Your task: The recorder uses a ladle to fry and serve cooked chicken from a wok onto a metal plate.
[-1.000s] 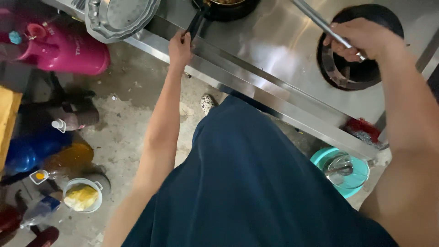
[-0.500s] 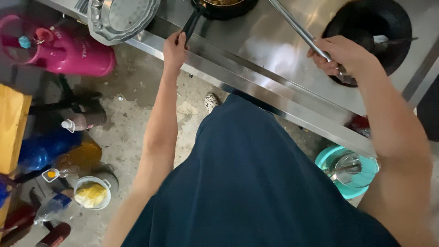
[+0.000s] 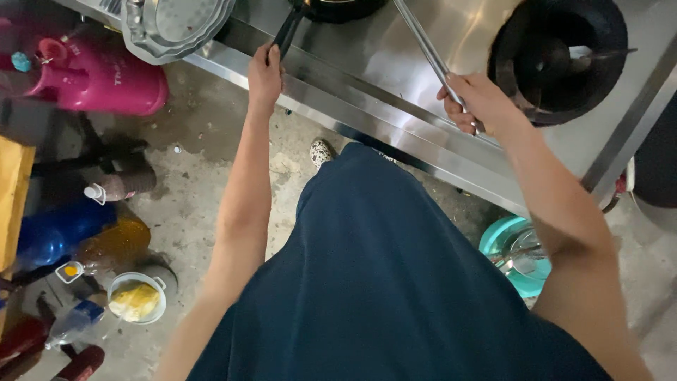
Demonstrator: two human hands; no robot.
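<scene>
Rod (image 3: 423, 39) in right hand (image 3: 476, 102) slants up-left.

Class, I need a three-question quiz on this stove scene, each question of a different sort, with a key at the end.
1. True or false: the left hand grips the black pan handle.
2. Multiple choice: what does the right hand hold? A) a plastic bottle B) a long metal utensil handle C) a teal bucket
3. Fill in: the pink gas cylinder lies on the floor at the person's ____ side.

Key:
1. True; the fingers wrap the handle's end.
2. B; the teal bucket sits on the floor below the stainless steel counter.
3. Left.
</scene>
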